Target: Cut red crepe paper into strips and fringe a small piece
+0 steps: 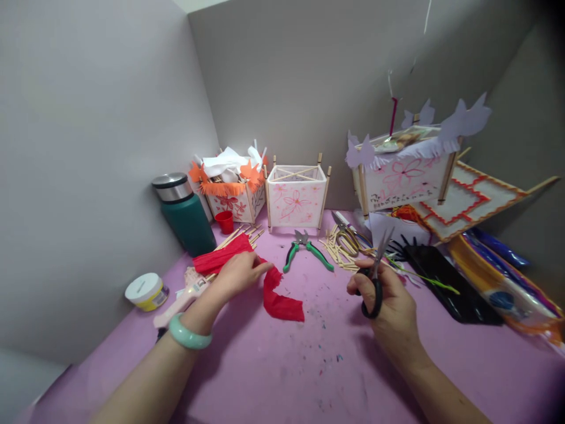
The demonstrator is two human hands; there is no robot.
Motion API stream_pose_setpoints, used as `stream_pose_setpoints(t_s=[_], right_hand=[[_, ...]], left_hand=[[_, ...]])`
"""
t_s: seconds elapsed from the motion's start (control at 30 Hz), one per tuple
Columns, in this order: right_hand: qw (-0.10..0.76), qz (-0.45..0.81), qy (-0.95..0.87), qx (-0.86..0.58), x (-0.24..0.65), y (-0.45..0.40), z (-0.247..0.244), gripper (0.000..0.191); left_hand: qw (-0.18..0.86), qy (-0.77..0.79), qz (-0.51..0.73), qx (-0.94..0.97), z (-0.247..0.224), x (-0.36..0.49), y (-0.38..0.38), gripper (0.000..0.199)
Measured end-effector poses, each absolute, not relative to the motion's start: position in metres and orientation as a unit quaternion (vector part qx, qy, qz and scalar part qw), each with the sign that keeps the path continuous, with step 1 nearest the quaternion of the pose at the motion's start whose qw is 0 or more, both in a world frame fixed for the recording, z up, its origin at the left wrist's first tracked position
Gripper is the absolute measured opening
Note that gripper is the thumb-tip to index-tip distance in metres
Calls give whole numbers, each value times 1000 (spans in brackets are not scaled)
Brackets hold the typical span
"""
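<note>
My left hand [241,272], with a pale green bangle on its wrist, is closed with thumb and fingers together at a strip of red crepe paper [285,307]. The strip curves down onto the table, its upper edge ragged. Behind that hand lies a folded length of red crepe paper [220,258]; my fingers hide where the two pieces meet. On the right, my right hand [391,300] holds black-handled scissors [376,277], blades pointing up and slightly parted. Between my hands and farther back, green-handled pliers [304,247] lie with their handles spread.
A teal bottle [188,221] and a white-lidded tub [146,291] stand left. A pink glue gun [183,303] lies by my left forearm. Paper lanterns, including a plain-topped one [296,203], line the back. Sticks, gold-handled scissors [348,240] and a black tray [450,282] lie right.
</note>
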State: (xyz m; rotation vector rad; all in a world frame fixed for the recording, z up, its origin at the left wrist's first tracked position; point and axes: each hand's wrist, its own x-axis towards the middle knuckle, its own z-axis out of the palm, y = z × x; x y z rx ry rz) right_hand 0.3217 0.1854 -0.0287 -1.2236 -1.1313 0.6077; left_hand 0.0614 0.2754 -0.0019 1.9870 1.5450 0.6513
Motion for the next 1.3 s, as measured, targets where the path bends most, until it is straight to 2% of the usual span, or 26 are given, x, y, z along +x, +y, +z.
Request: stream_pose_setpoints(t_s=[0.13,0.23,0.33,0.47,0.53,0.6,0.7,0.83,0.93,1.0,1.07,1.13,1.23,1.3], right_hand=[[626,268,-501,-534,320,185,-32,31],[589,271,-522,-554,324,188,-36,34],[463,221,-624,-590,334,194,-40,35],[221,89,-749,-618,349,197,-42,47],[151,86,-757,-630,354,196,-41,56],[131,105,-765,-621,358,194,-41,61],[128,80,-774,-615,360,194,-40,54],[116,-4,-755,-646,363,197,-40,20],[176,-28,-733,-656,361,199,-36,19],[263,13,-728,-633,351,199,-30,22],[343,108,-718,-596,333,200,-24,29],[384,212,-696,-568,313,203,-21,34],[449,286,-641,-552,291,211,-24,21],[503,288,-594,-558,289,216,-31,23]], left_hand=[[379,520,221,733,-9,77,264,33],[560,413,240,677,3,88,255,29],[703,302,302,568,17,99,252,28],[752,316,340,468,11,112,258,23],[763,348,348,419,0,117,262,21],[767,371,350,389,-10,121,264,20],[763,386,353,381,-22,122,264,23],[753,381,354,402,-31,122,261,31],[743,383,349,423,-34,122,259,33],[734,387,341,442,-34,123,256,34],[731,383,332,456,-33,125,252,36],[734,377,327,461,-32,128,249,39],[737,373,325,460,-31,131,243,40],[734,384,313,464,-32,132,242,37]])
